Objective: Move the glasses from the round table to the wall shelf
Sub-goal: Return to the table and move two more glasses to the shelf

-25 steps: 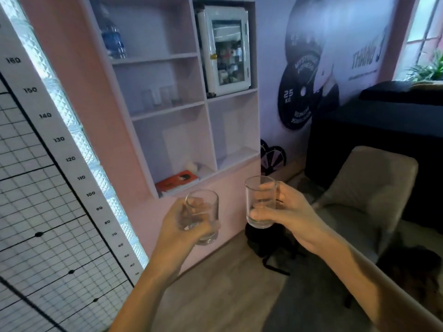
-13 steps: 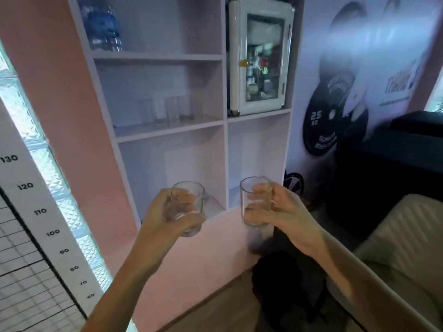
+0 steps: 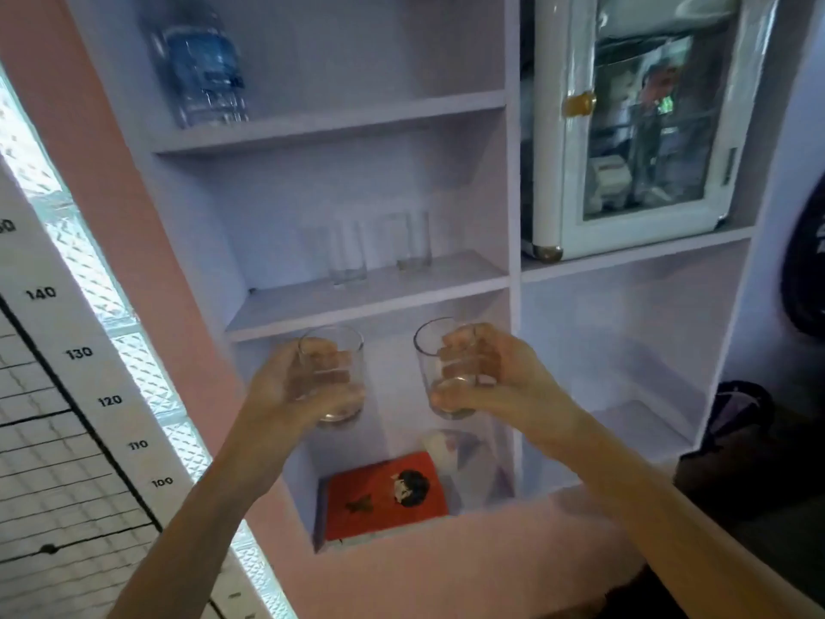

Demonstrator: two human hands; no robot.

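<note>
My left hand (image 3: 285,390) grips a short clear glass (image 3: 335,355), held upright in front of the wall shelf (image 3: 370,301). A second clear glass (image 3: 435,350) stands upright in my right hand (image 3: 495,382), a hand's width to the right. Both glasses hang just below the front edge of the middle shelf board. On that board, further back, stand several clear glasses (image 3: 348,256), faint against the pale wall. The round table is out of view.
A water bottle (image 3: 201,64) stands on the upper shelf. A small white glass-door fridge (image 3: 643,127) fills the top right compartment. A red book (image 3: 384,493) lies in the lower compartment. A height chart (image 3: 80,355) runs along the left wall.
I have come closer to the shelf and the view has tilted up. Both hands have risen with their glasses, from the level of the lower compartment to just under the middle board.
</note>
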